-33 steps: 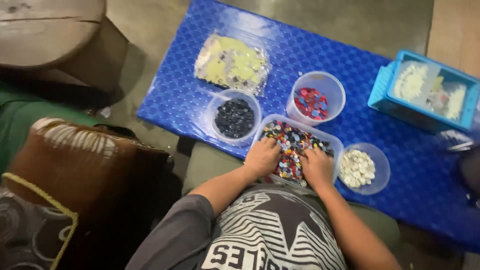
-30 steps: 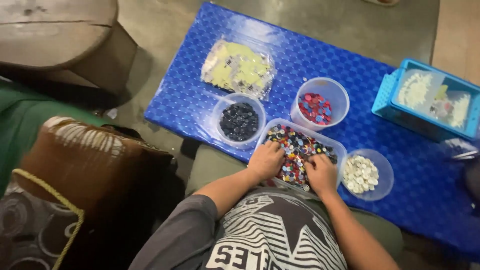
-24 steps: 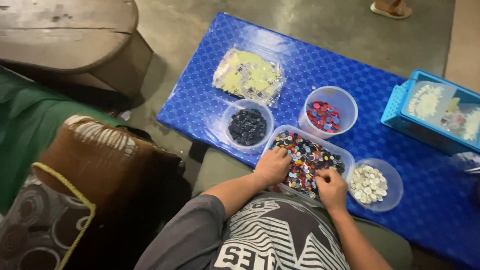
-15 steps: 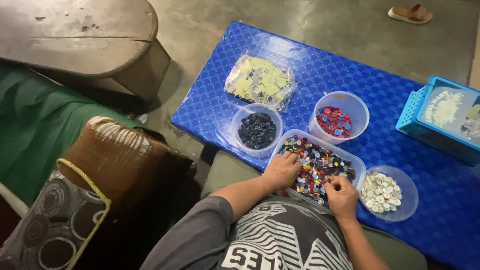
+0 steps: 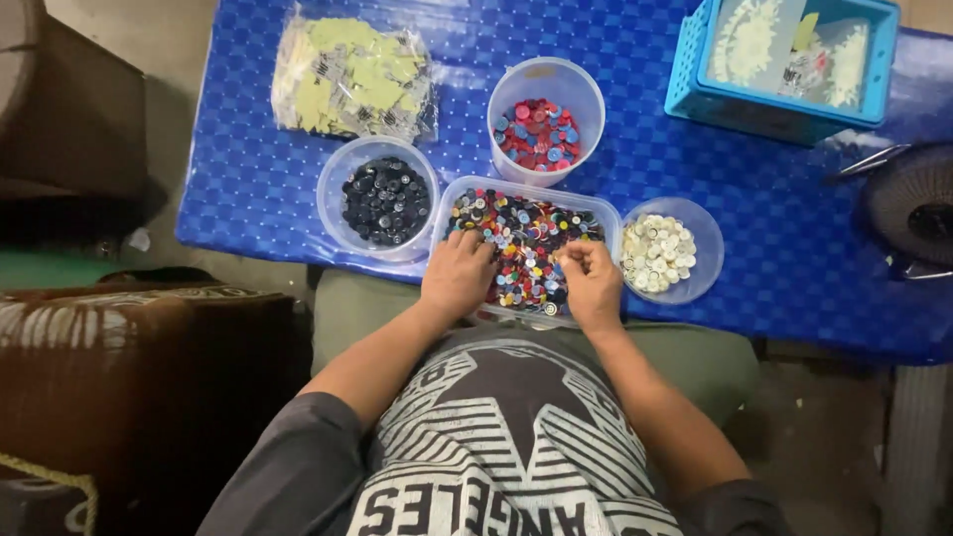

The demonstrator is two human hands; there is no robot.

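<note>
Mixed buttons in tray, frame centre: left hand laid flat on them, fingers spread; right hand pinched, grip contents can't be told.

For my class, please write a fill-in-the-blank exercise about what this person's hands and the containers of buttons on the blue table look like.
1. Both the left hand and the right hand rest in the rectangular tray of ______ buttons.
2. The round tub left of the tray holds ______ buttons.
3. The shallow bowl right of the tray holds ______ buttons.
4. The tall cup holds mostly ______ buttons.

Missing words: mixed-colour; black; white; red
</note>
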